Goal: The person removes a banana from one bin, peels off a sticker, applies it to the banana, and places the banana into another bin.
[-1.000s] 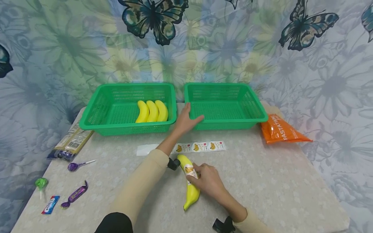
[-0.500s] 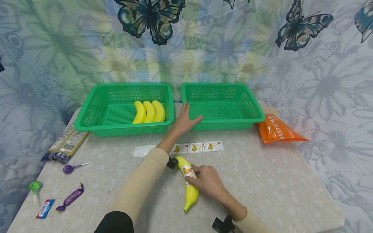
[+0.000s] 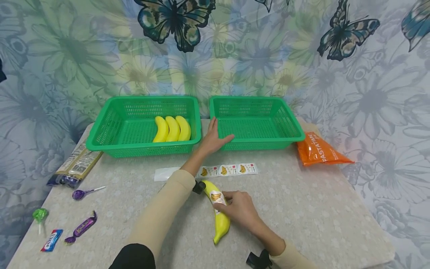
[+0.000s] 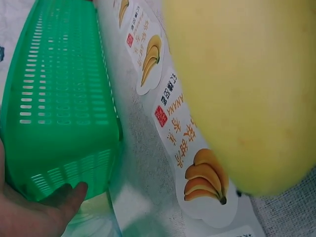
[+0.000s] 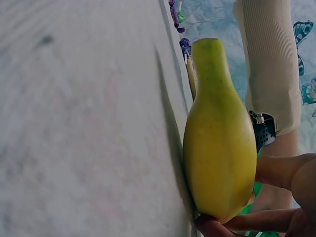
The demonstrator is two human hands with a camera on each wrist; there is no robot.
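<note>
A stickered banana [image 3: 220,213] stays pinned by the right hand [image 3: 240,211]; the empty right basket [image 3: 255,121] beyond it remains touched by the flat, unclenched left hand [image 3: 212,140].

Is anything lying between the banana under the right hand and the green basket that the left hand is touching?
Yes. The strip of banana stickers lies flat on the table between the banana and the right green basket. The left hand rests at that basket's near left corner. The right hand holds the banana.

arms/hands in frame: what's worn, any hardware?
Bare hands, no gloves. Both arms wear plain beige long sleeves: left sleeve, right sleeve. A small black camera mount sits at each wrist: left mount, right mount. No cables or markings visible.
</note>
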